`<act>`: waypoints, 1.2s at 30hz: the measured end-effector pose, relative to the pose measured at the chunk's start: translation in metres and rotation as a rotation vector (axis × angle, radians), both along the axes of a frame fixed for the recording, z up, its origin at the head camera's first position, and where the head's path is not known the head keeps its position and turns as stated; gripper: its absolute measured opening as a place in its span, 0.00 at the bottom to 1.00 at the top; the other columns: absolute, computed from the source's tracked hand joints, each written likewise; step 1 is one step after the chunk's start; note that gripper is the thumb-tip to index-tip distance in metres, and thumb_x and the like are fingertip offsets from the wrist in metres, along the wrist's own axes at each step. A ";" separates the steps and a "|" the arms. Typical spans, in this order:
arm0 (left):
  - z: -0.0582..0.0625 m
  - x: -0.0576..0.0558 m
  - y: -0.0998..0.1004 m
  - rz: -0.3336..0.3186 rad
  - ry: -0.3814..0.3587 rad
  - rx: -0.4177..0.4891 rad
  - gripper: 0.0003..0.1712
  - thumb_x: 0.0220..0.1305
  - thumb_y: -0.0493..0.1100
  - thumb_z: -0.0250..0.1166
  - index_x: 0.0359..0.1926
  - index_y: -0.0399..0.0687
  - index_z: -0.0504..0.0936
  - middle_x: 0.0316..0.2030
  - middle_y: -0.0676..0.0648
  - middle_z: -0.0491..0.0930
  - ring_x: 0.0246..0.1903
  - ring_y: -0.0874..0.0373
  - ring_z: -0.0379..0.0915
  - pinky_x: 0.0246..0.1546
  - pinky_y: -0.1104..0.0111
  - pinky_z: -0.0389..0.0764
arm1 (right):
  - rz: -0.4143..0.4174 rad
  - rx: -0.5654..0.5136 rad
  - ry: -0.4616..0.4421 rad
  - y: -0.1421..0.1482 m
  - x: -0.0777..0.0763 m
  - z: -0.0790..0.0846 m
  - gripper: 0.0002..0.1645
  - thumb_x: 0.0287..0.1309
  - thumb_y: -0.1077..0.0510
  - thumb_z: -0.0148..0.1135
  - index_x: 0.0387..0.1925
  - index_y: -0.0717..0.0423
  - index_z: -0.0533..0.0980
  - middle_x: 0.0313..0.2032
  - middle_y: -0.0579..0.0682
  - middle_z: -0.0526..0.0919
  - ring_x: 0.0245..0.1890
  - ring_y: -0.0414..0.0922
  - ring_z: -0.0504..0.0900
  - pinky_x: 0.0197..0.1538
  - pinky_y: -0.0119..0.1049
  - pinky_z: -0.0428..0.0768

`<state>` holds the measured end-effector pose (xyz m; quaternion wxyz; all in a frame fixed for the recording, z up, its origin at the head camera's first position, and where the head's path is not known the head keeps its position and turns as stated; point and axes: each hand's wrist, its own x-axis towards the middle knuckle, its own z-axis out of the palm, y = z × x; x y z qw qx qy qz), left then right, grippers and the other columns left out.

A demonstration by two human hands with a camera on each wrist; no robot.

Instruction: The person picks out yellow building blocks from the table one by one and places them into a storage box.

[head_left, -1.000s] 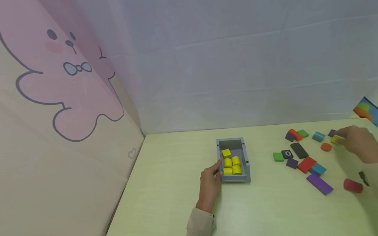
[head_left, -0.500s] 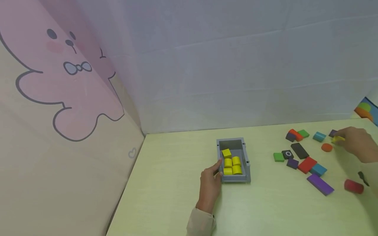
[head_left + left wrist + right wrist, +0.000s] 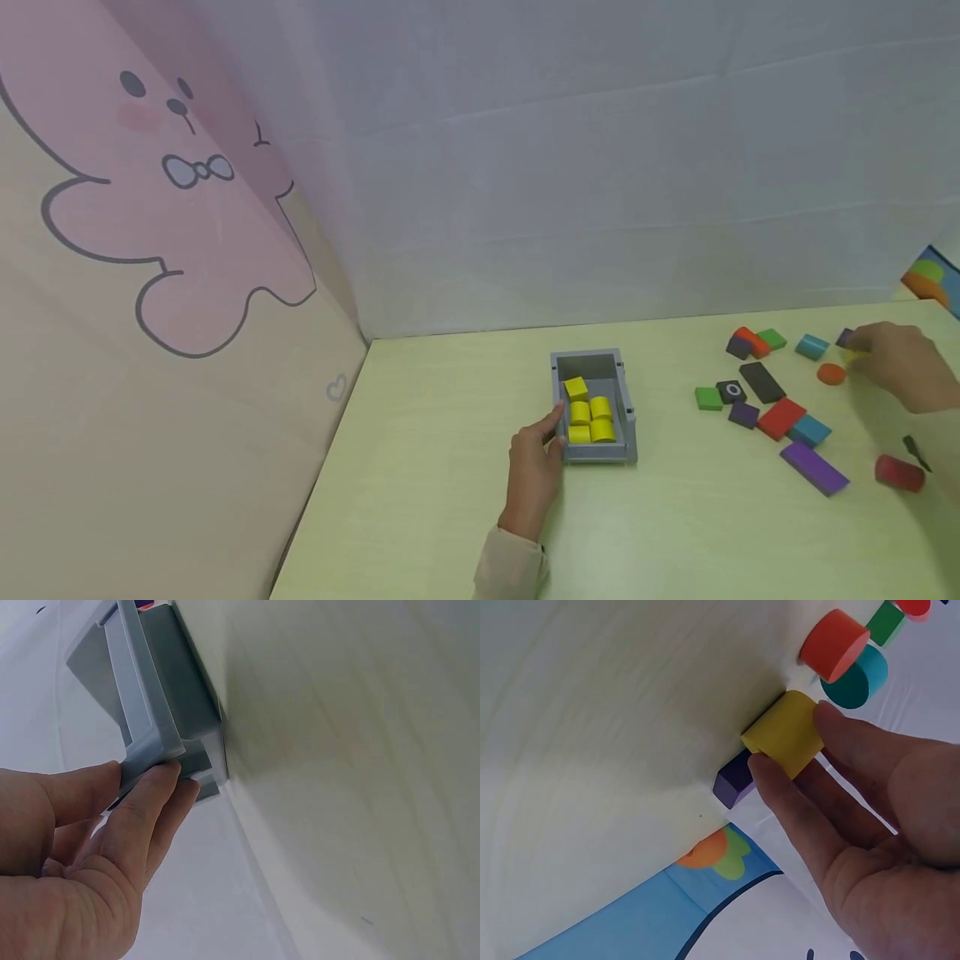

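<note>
A grey open-topped box (image 3: 594, 454) stands mid-table, holding several yellow blocks (image 3: 579, 412). My left hand (image 3: 534, 471) holds the box's left side; in the left wrist view its thumb and fingers pinch the rim of the grey box (image 3: 154, 697). Far to the right, my right hand (image 3: 903, 365) reaches to the back of the table. Its thumb and a finger pinch a yellow rounded block (image 3: 784, 731) at its two ends, low over the tabletop. Right beside that block lies a dark purple block (image 3: 733, 780), partly hidden by the finger and the yellow block.
Loose blocks lie scattered on the right: an orange round one (image 3: 831, 374), a teal one (image 3: 812, 347), a black one (image 3: 762, 382), a red flat one (image 3: 782, 417), a long purple one (image 3: 814, 467) and a red cylinder (image 3: 899, 473). A hanging cloth (image 3: 600, 167) backs the table.
My right hand's fingers have drawn in over the yellow block, covering more of it in the head view. The left hand and the box have stayed put.
</note>
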<state>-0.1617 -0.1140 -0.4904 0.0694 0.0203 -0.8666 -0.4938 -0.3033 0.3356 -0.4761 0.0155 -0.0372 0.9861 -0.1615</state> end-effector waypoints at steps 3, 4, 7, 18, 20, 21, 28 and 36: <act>0.000 0.000 0.000 -0.001 0.001 -0.002 0.29 0.57 0.29 0.60 0.57 0.58 0.72 0.53 0.57 0.70 0.50 0.67 0.65 0.53 0.63 0.70 | -0.022 -0.001 -0.019 0.000 0.000 -0.002 0.17 0.43 0.71 0.61 0.38 0.76 0.72 0.42 0.77 0.71 0.39 0.72 0.67 0.44 0.68 0.68; 0.000 0.000 0.000 0.001 -0.001 -0.003 0.29 0.57 0.29 0.60 0.57 0.58 0.72 0.53 0.57 0.70 0.49 0.67 0.65 0.53 0.63 0.70 | -0.027 0.000 -0.018 0.000 0.000 -0.003 0.18 0.42 0.71 0.61 0.39 0.76 0.72 0.42 0.77 0.71 0.39 0.72 0.67 0.44 0.68 0.68; 0.000 -0.001 0.000 0.003 -0.005 -0.003 0.29 0.57 0.30 0.60 0.57 0.59 0.71 0.53 0.57 0.71 0.50 0.67 0.65 0.53 0.63 0.70 | -0.034 -0.001 -0.013 0.001 0.000 -0.006 0.19 0.42 0.71 0.61 0.39 0.77 0.71 0.42 0.77 0.71 0.38 0.71 0.68 0.43 0.67 0.69; 0.000 -0.001 0.002 0.011 -0.013 0.004 0.29 0.57 0.29 0.60 0.57 0.58 0.72 0.53 0.57 0.71 0.50 0.67 0.65 0.52 0.64 0.71 | -0.037 -0.034 0.028 0.003 0.002 -0.012 0.15 0.44 0.71 0.59 0.36 0.77 0.72 0.41 0.77 0.71 0.38 0.72 0.67 0.42 0.68 0.69; 0.000 -0.001 0.002 0.015 -0.015 0.002 0.29 0.56 0.29 0.60 0.57 0.59 0.72 0.53 0.56 0.71 0.50 0.67 0.65 0.52 0.64 0.71 | -0.043 -0.039 0.030 0.003 0.002 -0.012 0.15 0.44 0.71 0.59 0.36 0.77 0.71 0.40 0.77 0.71 0.37 0.71 0.67 0.41 0.67 0.70; 0.000 -0.001 0.002 0.017 -0.015 0.001 0.29 0.56 0.29 0.60 0.57 0.59 0.72 0.53 0.56 0.71 0.50 0.67 0.65 0.52 0.64 0.71 | -0.048 -0.040 0.033 0.002 0.002 -0.012 0.15 0.44 0.71 0.59 0.36 0.77 0.71 0.40 0.77 0.71 0.37 0.71 0.68 0.40 0.67 0.70; 0.000 -0.001 0.002 0.014 -0.004 0.003 0.29 0.56 0.29 0.60 0.57 0.59 0.72 0.53 0.57 0.71 0.49 0.67 0.66 0.52 0.64 0.71 | -0.055 -0.065 0.061 -0.002 0.003 -0.003 0.14 0.46 0.71 0.57 0.37 0.77 0.71 0.37 0.76 0.72 0.31 0.65 0.71 0.29 0.56 0.76; 0.001 0.000 0.001 0.012 -0.006 -0.002 0.29 0.56 0.29 0.60 0.57 0.58 0.71 0.53 0.56 0.71 0.49 0.67 0.65 0.52 0.65 0.71 | -0.039 -0.075 0.094 -0.013 0.005 0.011 0.16 0.46 0.69 0.58 0.39 0.76 0.71 0.37 0.75 0.73 0.28 0.62 0.72 0.28 0.56 0.75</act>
